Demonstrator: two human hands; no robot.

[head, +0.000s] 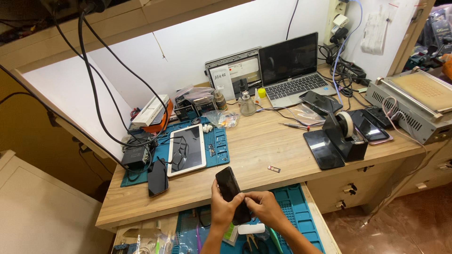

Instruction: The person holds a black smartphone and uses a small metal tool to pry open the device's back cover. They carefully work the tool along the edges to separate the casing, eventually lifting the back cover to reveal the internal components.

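At the lower middle of the frame both hands meet on a black phone, held tilted above the front edge of the wooden surface. The left hand is wrapped around the phone's lower half, gripping it, while the right hand pinches at its lower edge with curled fingers. Beneath them lies a blue mat — part of a pulled-out shelf. Further up and to the left, a white tablet rests on another blue mat, and a laptop stands open at the upper right — beside a black tape dispenser.
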